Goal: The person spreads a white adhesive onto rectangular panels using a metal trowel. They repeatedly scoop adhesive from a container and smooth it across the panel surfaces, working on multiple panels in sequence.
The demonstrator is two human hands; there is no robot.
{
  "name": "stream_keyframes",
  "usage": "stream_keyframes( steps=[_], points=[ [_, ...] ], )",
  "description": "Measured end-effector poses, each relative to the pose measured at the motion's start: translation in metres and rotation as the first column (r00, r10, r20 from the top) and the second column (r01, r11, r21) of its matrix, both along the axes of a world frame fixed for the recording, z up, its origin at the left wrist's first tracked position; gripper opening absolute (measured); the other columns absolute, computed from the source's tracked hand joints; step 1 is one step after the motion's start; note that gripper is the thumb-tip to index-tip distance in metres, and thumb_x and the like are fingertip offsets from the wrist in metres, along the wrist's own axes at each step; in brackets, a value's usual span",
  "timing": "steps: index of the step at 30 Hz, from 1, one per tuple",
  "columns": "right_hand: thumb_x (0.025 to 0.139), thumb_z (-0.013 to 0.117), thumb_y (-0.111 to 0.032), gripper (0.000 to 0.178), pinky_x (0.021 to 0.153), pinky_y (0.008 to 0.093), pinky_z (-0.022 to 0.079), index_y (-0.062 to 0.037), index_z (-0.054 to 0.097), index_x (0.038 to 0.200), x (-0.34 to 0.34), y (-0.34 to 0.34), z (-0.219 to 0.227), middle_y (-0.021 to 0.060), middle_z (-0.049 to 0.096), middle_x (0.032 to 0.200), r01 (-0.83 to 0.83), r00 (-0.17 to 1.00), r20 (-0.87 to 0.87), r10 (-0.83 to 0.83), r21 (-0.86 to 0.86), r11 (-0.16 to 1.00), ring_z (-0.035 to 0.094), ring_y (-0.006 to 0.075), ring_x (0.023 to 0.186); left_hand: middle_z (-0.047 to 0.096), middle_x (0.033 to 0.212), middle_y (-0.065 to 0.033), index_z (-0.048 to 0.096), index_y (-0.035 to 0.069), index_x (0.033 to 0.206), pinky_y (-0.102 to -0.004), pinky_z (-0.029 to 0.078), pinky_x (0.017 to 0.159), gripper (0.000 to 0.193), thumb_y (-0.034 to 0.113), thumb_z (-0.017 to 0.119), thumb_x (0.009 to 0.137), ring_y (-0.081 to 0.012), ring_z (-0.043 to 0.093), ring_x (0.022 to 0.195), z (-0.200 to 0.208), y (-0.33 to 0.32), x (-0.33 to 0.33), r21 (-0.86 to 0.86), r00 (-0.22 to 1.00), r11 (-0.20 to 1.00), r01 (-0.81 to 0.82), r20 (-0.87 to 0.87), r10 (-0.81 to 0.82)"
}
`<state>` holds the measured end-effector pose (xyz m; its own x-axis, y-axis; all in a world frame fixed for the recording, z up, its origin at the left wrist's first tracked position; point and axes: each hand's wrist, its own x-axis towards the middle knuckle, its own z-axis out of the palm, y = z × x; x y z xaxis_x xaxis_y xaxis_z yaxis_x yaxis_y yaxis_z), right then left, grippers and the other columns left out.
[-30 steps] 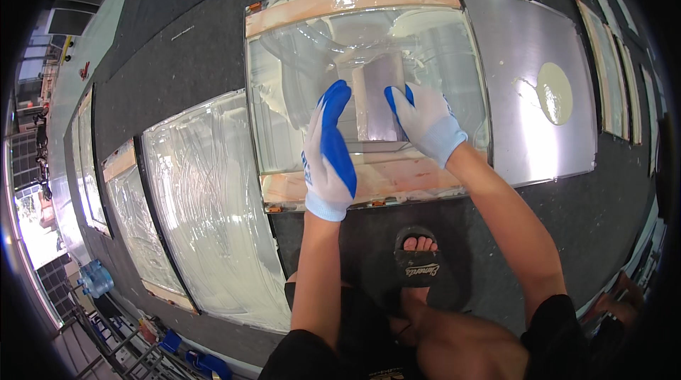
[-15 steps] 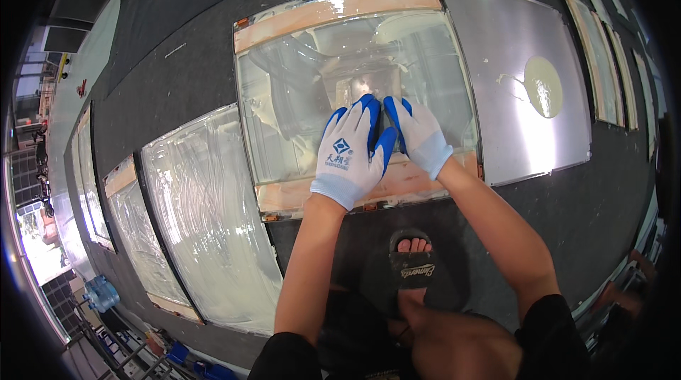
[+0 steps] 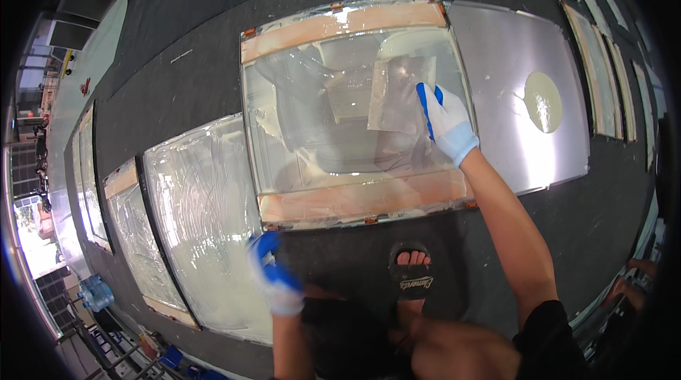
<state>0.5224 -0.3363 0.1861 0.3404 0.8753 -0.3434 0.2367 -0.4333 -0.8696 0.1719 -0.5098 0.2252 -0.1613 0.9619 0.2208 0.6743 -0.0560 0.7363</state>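
Observation:
My right hand (image 3: 447, 124), in a white glove with blue fingers, is closed on the right edge of a thin, see-through rectangular sheet (image 3: 399, 96). The sheet lies on or just over a large framed panel (image 3: 355, 160) coated with wet, pale, glossy material; whether it touches cannot be made out. A fainter rectangular patch (image 3: 347, 101) shows in the coating left of the sheet. My left hand (image 3: 275, 273), gloved the same way, hovers off the panel's lower left corner. It is smeared by motion, so its fingers are unclear.
A bare metal plate (image 3: 496, 61) with a pale puddle (image 3: 543, 102) of liquid adjoins the panel on the right. To the left lies another coated panel (image 3: 206, 210), with narrower ones beyond it. More strips (image 3: 592, 61) lie far right. My sandalled foot (image 3: 413, 273) stands below the panel.
My hands, side by side on the panel's middle before, have parted. The right one has moved right, with the see-through sheet; the left has drawn back down and left, off the panel.

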Motion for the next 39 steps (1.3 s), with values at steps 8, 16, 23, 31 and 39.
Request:
stream_keyframes(
  steps=[8,16,23,31,39],
  points=[
    [0.099,0.061,-0.041,0.042,0.055,0.0325,0.046,-0.0010,0.065,0.087,0.025,0.047,0.001,0.0055,0.055,0.063,-0.140,0.944,0.297,0.145,-0.039,0.989,0.054,0.0133,0.057,0.051,0.146,-0.0120,0.044,0.001,0.148,-0.0439,0.029,0.119,0.058,0.040,0.036,0.106,-0.0264,0.047,0.134,0.036,-0.085,-0.105,-0.065,0.287,0.941,-0.333,0.943,0.167],
    [0.096,0.055,-0.036,0.037,0.077,0.0503,0.050,-0.0020,0.068,0.091,0.000,0.078,0.007,0.0260,0.067,0.084,-0.428,0.623,0.726,0.292,0.004,0.904,0.065,0.0448,0.081,0.067,0.111,-0.0097,0.060,0.005,0.125,-0.0345,0.053,0.076,0.039,0.035,0.048,0.105,-0.0206,0.065,0.087,-0.051,0.062,0.020,-0.104,-0.473,0.994,0.042,0.874,0.112],
    [0.098,0.053,-0.035,0.038,0.073,0.0493,0.049,-0.0002,0.067,0.089,-0.015,0.118,0.025,0.0268,0.066,0.084,-0.565,0.462,0.742,0.486,-0.176,0.806,0.064,0.0454,0.082,0.066,0.099,-0.0098,0.058,-0.002,0.122,-0.0281,0.052,0.061,0.039,0.022,0.069,0.093,-0.0146,0.061,0.063,-0.097,0.055,0.110,-0.287,0.085,0.889,0.357,0.958,0.275],
    [0.098,0.052,-0.031,0.031,0.074,0.0508,0.051,-0.0033,0.067,0.099,-0.139,0.177,0.011,0.0234,0.068,0.084,-0.833,0.291,0.795,0.532,-0.064,0.550,0.066,0.0429,0.080,0.060,0.069,-0.0049,0.060,0.002,0.074,-0.0263,0.041,0.056,0.018,0.011,0.058,0.090,-0.0093,0.054,0.060,-0.124,0.043,0.093,-0.261,0.540,0.786,0.561,0.835,-0.109],
    [0.094,0.051,-0.013,0.021,0.077,0.0455,0.057,-0.0060,0.071,0.098,-0.258,0.216,0.006,0.0149,0.073,0.099,-0.810,-0.222,0.789,0.573,-0.477,0.342,0.072,0.0340,0.091,0.063,0.076,-0.0137,0.062,0.005,0.085,-0.0397,0.050,0.063,0.022,0.018,0.077,0.075,-0.0336,0.065,0.071,-0.105,0.045,0.105,-0.050,0.451,0.711,0.702,0.803,-0.389]
  ],
)
